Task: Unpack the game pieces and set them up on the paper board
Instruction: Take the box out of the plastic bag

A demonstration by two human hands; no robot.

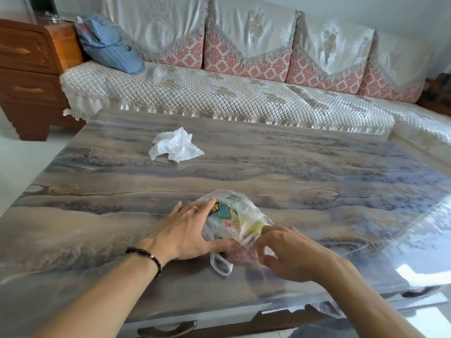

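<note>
A thin clear plastic bag (234,215) lies on the table near its front edge, with a folded colourful printed paper and something yellow showing through it. My left hand (188,230) rests flat on the bag's left side, fingers spread, thumb tucked under the near edge. My right hand (290,252) pinches the bag's plastic at its near right end. One bag handle loop (220,263) trails toward me. The pieces inside are too hidden to make out.
A crumpled white plastic bag (174,145) lies further back on the left of the glossy wood-grain table (317,181). Behind the table stands a quilted sofa (219,93) with a blue bundle (109,45); a wooden cabinet (29,69) stands at left.
</note>
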